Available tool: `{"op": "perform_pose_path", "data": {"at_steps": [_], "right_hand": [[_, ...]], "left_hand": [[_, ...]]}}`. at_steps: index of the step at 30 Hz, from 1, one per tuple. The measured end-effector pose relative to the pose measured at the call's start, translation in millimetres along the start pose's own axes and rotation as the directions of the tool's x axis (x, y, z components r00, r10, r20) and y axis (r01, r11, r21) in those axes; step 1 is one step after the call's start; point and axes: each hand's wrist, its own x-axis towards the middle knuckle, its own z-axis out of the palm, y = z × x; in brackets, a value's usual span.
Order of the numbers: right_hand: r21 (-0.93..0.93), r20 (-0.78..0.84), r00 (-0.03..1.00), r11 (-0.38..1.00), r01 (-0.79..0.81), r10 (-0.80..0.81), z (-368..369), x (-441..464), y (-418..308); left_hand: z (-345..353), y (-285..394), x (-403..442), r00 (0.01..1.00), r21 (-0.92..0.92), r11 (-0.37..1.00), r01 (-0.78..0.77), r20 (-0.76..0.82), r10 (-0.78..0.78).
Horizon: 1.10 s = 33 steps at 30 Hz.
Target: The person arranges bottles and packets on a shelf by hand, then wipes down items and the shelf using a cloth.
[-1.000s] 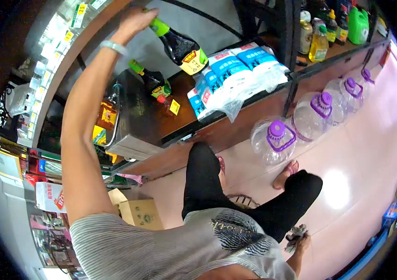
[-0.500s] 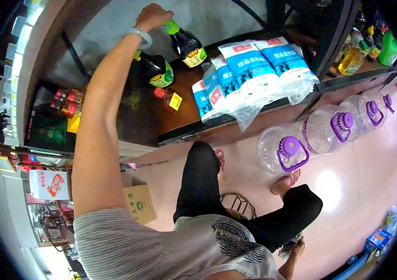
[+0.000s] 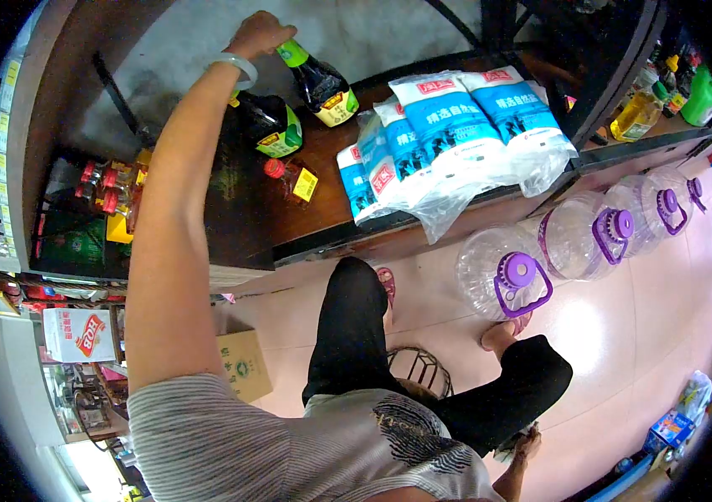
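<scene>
My left hand (image 3: 262,35), with a pale bangle at the wrist, is closed round the green-capped neck of a dark sauce bottle (image 3: 322,88). That bottle stands on the brown shelf (image 3: 310,224), slightly tilted in view. Beside it are a second dark bottle (image 3: 268,125) with a green label, partly behind my forearm, and a small red-capped bottle (image 3: 291,181) with a yellow tag. Blue and white packets (image 3: 448,121) in clear plastic lie to the right. Low by my right knee, my right hand (image 3: 527,443) is closed on a greyish cloth (image 3: 507,453), mostly hidden by my leg.
Large clear jugs with purple caps (image 3: 502,272) line the floor along the shelf. Red-capped bottles (image 3: 109,188) sit at the left, oil bottles (image 3: 640,113) at the upper right. A cardboard box (image 3: 243,366) and a wire-framed stool (image 3: 420,368) are near my legs.
The bottle in my left hand has come down from the air onto the shelf, next to the other dark bottle. My right hand has moved closer to my leg. The view has shifted.
</scene>
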Motion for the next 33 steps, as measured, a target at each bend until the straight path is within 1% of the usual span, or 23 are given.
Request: {"op": "perform_pose_path", "data": {"at_steps": [1,3,4,6,8,10,11,12,13,15,16,18,19,21,22,25,26,29,30,31,32,33], "right_hand": [[-0.044,0.017,0.999,0.998,0.038,-0.037,1.7,3.6,4.6],[-0.132,0.057,0.998,0.991,-0.016,0.024,6.2,7.1,10.8],[-0.176,0.075,0.996,0.983,-0.043,0.057,7.5,7.6,12.8],[-0.173,0.054,0.998,0.985,-0.008,0.018,10.6,9.5,16.8],[-0.141,0.021,0.999,0.990,0.027,-0.025,10.6,10.8,17.1],[-0.079,-0.021,0.998,0.995,0.061,-0.063,9.6,7.3,13.5],[-0.087,-0.023,0.999,0.995,0.043,-0.046,8.1,7.2,11.6],[-0.095,-0.024,0.999,0.995,0.028,-0.030,4.9,8.0,6.2],[-0.101,-0.024,1.000,0.995,0.014,-0.017,3.1,8.2,0.3],[-0.104,-0.024,0.997,0.992,0.068,-0.071,4.8,9.7,2.0],[-0.105,-0.024,0.995,0.990,0.096,-0.099,5.4,9.4,3.1],[-0.100,-0.083,0.989,0.989,0.111,-0.120,11.9,10.3,1.6],[-0.097,-0.117,0.985,0.988,0.118,-0.129,14.9,10.9,0.2],[-0.003,-0.086,0.990,0.994,0.108,-0.108,19.1,16.1,-4.0],[0.042,-0.075,0.992,0.994,0.101,-0.097,20.1,18.6,-4.1],[0.090,-0.107,0.990,0.991,0.104,-0.094,28.3,21.7,7.0],[0.011,-0.126,0.987,0.995,0.098,-0.096,32.5,23.0,11.9],[-0.022,-0.063,0.997,0.999,0.042,-0.044,25.2,13.9,7.5],[-0.047,-0.095,0.989,0.993,0.107,-0.111,33.7,11.7,21.4],[0.098,-0.094,0.994,0.994,-0.039,0.048,39.5,11.1,27.2],[0.139,-0.121,0.993,0.990,0.016,0.001,40.1,8.0,27.4],[0.176,-0.152,0.987,0.982,0.073,-0.046,41.2,2.4,25.7]], "left_hand": [[-1.6,2.8,-1.8,1.000,-0.051,0.999,0.015,-0.015,-0.016],[-2.3,8.0,-3.9,0.998,-0.152,0.988,0.040,-0.042,-0.047],[1.2,1.7,2.2,1.000,-0.108,0.994,0.011,-0.013,-0.012],[8.2,-15.8,15.5,0.998,-0.022,0.999,-0.049,0.049,0.050],[-11.9,7.5,-6.3,0.973,-0.025,0.975,-0.219,0.069,0.220],[-16.0,16.8,-12.4,0.983,-0.092,0.983,-0.158,0.075,0.165],[-11.7,15.0,-10.5,0.997,-0.155,0.988,-0.008,0.079,0.020],[-7.8,12.1,-8.5,0.988,-0.215,0.966,0.144,0.092,-0.126],[-2.8,5.7,-4.2,0.997,-0.220,0.974,0.049,0.076,-0.033],[0.1,-1.9,-0.2,0.988,-0.225,0.965,-0.137,0.045,0.150],[-1.6,-1.0,1.2,0.988,-0.136,0.989,-0.060,0.133,0.079],[-6.5,9.2,5.6,0.957,0.064,0.995,0.073,0.277,-0.088],[-3.7,9.4,3.2,0.983,0.103,0.993,0.062,0.167,-0.079],[4.7,13.2,-7.1,0.997,0.179,0.983,0.052,-0.060,-0.041],[-4.8,24.3,-19.9,0.993,0.092,0.989,0.117,-0.026,-0.115],[-18.3,29.3,-37.0,0.979,0.110,0.985,0.134,-0.171,-0.114],[-19.8,22.6,-36.4,0.969,0.064,0.993,0.101,-0.231,-0.084],[-20.9,12.5,-44.4,0.923,-0.052,0.999,-0.006,-0.385,-0.015],[-21.5,35.3,-62.3,0.905,-0.082,0.996,-0.041,-0.425,0.003],[-20.6,60.2,-82.6,0.884,-0.111,0.991,-0.077,-0.466,0.017],[-17.2,87.7,-107.5,0.949,-0.183,0.982,-0.049,-0.314,-0.011],[-14.5,112.4,-128.8,0.988,-0.252,0.968,-0.013,-0.153,-0.027]]}}
